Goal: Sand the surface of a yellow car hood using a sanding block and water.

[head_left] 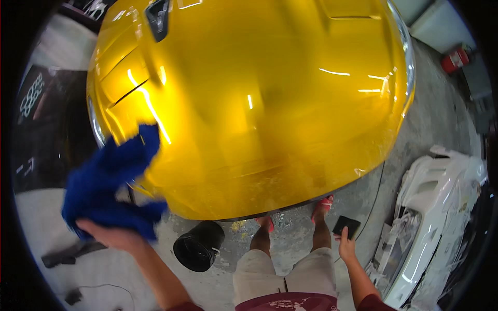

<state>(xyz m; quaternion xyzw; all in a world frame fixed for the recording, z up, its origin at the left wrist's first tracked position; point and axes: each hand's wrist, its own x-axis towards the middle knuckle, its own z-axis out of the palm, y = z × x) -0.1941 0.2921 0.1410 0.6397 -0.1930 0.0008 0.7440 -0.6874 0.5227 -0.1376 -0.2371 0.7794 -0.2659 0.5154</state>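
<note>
My left hand [106, 233] grips a bunched blue cloth [104, 186], which is raised at the lower left, over the near-left corner of a glossy yellow car hood [249, 124]. My right hand [346, 243] holds a small dark rectangular pad [346, 226] at the lower right, just off the hood's front edge in this view. Streaks of light reflect off the paint, and wet-looking marks show near the front edge.
A black bucket [198, 243] stands by my feet. A white bumper [430, 217] lies at the right, with a cable beside it. A red extinguisher [455, 59] is at the upper right. A dark glossy car panel [49, 135] occupies the left side.
</note>
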